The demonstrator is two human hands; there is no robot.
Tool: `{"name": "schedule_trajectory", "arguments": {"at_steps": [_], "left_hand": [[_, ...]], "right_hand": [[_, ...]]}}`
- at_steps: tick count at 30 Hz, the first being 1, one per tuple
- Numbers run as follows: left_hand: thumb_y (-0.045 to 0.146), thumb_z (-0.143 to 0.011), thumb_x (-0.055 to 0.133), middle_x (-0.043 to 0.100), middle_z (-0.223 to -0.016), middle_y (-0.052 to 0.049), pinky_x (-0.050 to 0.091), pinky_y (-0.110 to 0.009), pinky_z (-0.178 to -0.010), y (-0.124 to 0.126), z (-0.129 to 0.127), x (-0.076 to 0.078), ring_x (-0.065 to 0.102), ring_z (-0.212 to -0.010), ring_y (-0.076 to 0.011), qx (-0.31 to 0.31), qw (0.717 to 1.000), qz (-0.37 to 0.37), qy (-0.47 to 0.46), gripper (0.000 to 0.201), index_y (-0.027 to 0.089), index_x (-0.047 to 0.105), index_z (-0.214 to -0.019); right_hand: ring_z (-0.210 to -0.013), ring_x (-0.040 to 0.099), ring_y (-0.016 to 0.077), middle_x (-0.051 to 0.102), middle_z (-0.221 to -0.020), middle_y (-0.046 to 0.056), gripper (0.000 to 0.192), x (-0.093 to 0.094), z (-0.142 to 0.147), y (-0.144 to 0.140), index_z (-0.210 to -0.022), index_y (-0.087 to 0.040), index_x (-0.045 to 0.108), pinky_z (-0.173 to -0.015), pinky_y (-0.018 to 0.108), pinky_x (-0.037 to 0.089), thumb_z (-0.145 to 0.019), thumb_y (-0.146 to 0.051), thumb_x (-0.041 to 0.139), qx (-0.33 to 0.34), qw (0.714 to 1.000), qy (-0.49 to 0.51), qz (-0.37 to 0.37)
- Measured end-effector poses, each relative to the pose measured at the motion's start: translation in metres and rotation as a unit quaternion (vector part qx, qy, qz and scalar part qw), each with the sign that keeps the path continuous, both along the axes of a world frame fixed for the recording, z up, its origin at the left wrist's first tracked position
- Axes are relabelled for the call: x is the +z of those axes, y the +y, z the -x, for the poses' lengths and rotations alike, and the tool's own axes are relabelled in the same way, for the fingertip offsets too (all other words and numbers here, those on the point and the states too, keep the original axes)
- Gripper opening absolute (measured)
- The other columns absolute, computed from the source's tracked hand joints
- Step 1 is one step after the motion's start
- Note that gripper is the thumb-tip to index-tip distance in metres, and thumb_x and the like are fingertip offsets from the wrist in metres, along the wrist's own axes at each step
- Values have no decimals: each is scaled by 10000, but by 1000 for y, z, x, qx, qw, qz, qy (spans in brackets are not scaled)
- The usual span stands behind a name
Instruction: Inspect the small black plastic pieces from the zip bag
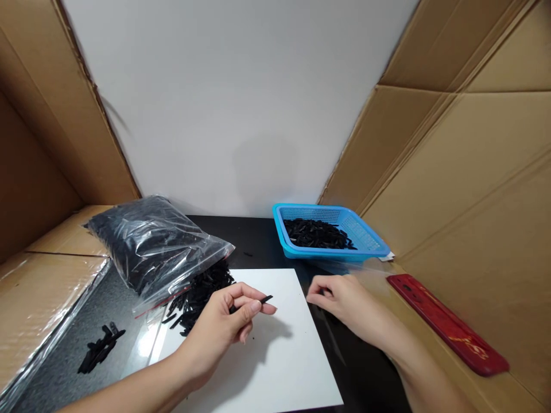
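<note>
My left hand (224, 324) hovers over a white sheet (275, 367) and pinches a thin black plastic piece (263, 300) between thumb and fingers. My right hand (344, 301) rests at the sheet's right edge on the black table, fingers curled; whether it holds anything cannot be told. A clear plastic bag (148, 244) full of black pieces lies at the left, with a pile of spilled pieces (200, 292) at its mouth, just left of my left hand. A blue basket (365, 241) with black pieces inside stands behind my right hand.
A red flat object (447, 327) lies on cardboard at the right. A small heap of black pieces (100, 347) sits at the lower left. Cardboard walls enclose both sides; a white wall stands behind.
</note>
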State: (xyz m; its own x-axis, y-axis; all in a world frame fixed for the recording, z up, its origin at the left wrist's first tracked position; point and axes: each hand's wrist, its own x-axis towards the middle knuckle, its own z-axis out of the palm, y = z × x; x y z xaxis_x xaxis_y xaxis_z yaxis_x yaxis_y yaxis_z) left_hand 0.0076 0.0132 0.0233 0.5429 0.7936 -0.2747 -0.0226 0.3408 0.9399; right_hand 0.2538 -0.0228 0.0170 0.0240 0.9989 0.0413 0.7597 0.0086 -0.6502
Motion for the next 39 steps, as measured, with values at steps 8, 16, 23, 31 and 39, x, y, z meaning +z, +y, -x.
{"name": "schedule_trajectory", "arguments": {"at_steps": [8,16,23,31,39], "left_hand": [[435,-738,764,756,-829,-76,263,-216,-479,0,-2,4,376,-511,-67,12,1000,-19,12,325,151,636,-828],[403,-781,707,604,-617,23,207,-234,-499,1,0,6,314,-481,-62,-22,999,-18,25,266,145,645,-767],[59,-671,550,619,-831,-6,266,-248,-594,2,3,6,438,-658,-106,-41,995,87,-16,299,171,607,-943],[255,-846,585,651,-900,-46,310,-266,-634,6,7,-5,446,-602,-93,-11,999,47,-7,241,157,543,-1063],[435,-855,620,695,-823,-47,216,-251,-505,0,5,-27,385,-453,-56,-21,999,-15,-31,294,186,498,-952]], "right_hand": [[-467,406,135,474,-497,-39,177,10,19,-2,-834,-227,771,-470,268,280,-836,-344,639,-14,992,78,-102],[-567,488,140,688,-667,8,162,5,71,-7,-850,-202,777,-558,260,371,-852,-282,636,49,958,276,-66],[-633,472,151,582,-641,-1,244,-1,72,3,-692,-168,685,-612,266,388,-804,-385,687,-15,933,352,-68],[-470,278,85,393,-525,-67,321,-10,78,22,-642,-178,588,-443,237,218,-803,-435,692,26,916,398,-47],[-389,155,40,264,-469,-124,450,-46,91,18,-624,-209,420,-386,211,95,-768,-504,728,5,831,556,23]]}}
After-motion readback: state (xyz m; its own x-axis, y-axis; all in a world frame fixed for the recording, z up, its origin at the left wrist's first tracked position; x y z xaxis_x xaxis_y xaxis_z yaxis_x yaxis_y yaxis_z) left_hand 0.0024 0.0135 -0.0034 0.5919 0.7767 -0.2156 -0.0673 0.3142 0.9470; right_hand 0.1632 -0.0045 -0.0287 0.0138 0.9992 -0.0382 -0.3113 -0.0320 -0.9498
